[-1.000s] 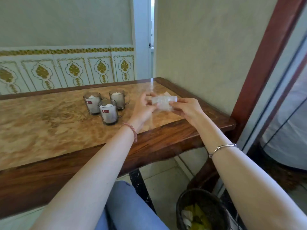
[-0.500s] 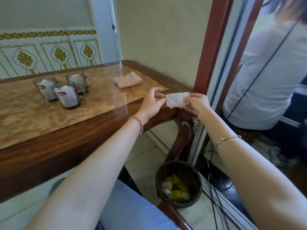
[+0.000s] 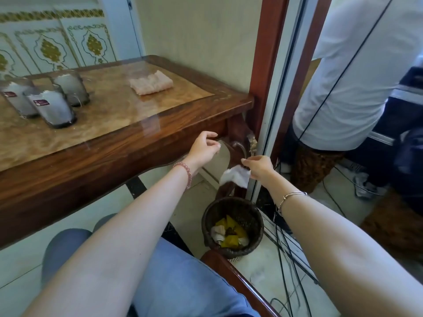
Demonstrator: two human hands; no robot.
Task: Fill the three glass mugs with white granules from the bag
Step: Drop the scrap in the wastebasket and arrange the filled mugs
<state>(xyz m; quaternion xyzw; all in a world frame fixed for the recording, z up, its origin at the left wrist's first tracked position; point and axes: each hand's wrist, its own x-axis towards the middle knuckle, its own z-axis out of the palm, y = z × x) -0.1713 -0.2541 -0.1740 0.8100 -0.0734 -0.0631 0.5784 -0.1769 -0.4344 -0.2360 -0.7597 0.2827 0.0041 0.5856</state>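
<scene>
Three glass mugs stand close together on the far left of the table (image 3: 128, 124). The front mug (image 3: 51, 108) is full of white granules almost to the top and has a small red label. The left mug (image 3: 17, 98) is also full of white granules and has a red label too. The back mug (image 3: 72, 88) holds white granules piled up to its rim. The three mugs are blurry, so it is hard to tell if they touch.

A folded pale cloth (image 3: 151, 83) lies on the table, well apart from the mugs.

The right hand (image 3: 258, 167) is off the table's edge, above the floor. Its fingertips pinch a crumpled white bag (image 3: 235, 177), which hangs down from them. The bag looks flat and empty.

The left hand (image 3: 203, 148) is just beside the table's front edge. Its fingers are loosely spread and it holds nothing.

Below the bag, on the floor, sits a dark round bin (image 3: 231, 210). Inside it are yellow scraps and some pale crumpled bits.

Another person in a white shirt (image 3: 352, 76) stands behind the glass at the right.
</scene>
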